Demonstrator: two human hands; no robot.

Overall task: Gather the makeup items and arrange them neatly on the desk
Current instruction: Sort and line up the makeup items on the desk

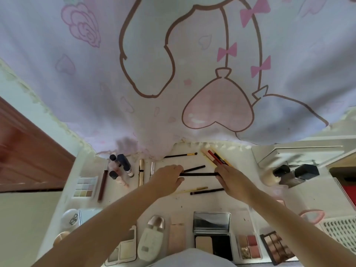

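Head view: the left hand (169, 177) and right hand (232, 179) each pinch one end of a thin black makeup pencil (198, 174), fingers clamped on it, holding it level just above the white surface (165, 205). Another thin black pencil (207, 191) lies nearer, beside a slim gold-handled brush (192, 189).

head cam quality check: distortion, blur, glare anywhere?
Head view: strong wide-angle bending, with the desk edges and curtain bowed; soft and smeared overall, worst at the left edge; daylight through the curtain washes it out; glare on the compact mirror; both hands slightly soft.
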